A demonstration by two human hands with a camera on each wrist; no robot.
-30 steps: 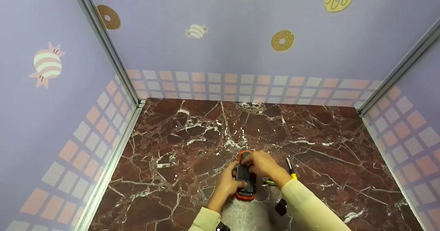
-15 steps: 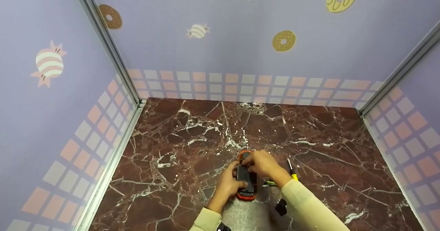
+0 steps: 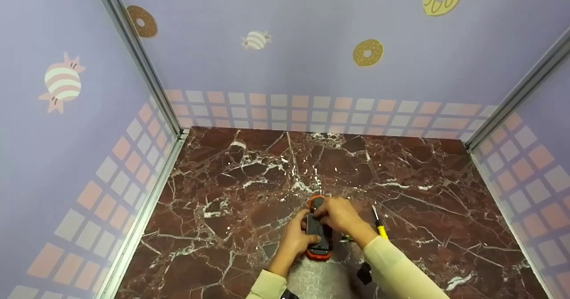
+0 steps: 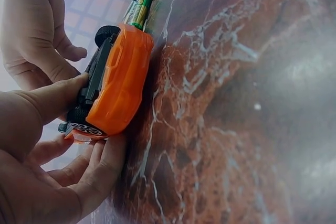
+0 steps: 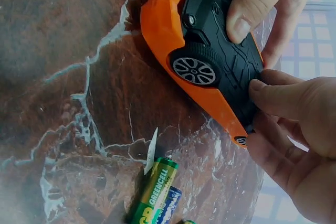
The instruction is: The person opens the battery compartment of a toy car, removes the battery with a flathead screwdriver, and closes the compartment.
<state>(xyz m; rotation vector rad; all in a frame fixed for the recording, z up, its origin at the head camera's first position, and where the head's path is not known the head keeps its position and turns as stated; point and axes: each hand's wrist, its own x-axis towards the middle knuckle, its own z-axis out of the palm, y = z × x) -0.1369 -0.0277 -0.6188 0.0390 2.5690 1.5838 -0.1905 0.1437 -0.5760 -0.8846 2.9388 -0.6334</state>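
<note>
An orange toy car (image 3: 319, 255) lies upside down on the marbled tabletop, its black underside (image 5: 231, 61) and wheels facing up. My left hand (image 3: 294, 236) grips it from the left side, the thumb (image 5: 242, 22) pressed on the underside and the fingers around the body in the left wrist view. Toward the car's far end, my right hand (image 3: 340, 214) has its bent fingers and thumb on the underside and edge; part of that end is hidden behind it. To the car's right lie a green battery (image 5: 157, 190) and a blue battery (image 5: 170, 205).
A screwdriver (image 3: 380, 225) with a yellow and black handle lies right of my right hand. A pale pointed tip (image 5: 151, 150) shows beside the green battery. Patterned purple wall panels (image 3: 285, 67) enclose the marbled table (image 3: 213, 245) at the back and sides.
My right hand has shifted slightly toward me over the car's underside. My left hand keeps its grip, and the car stays in place.
</note>
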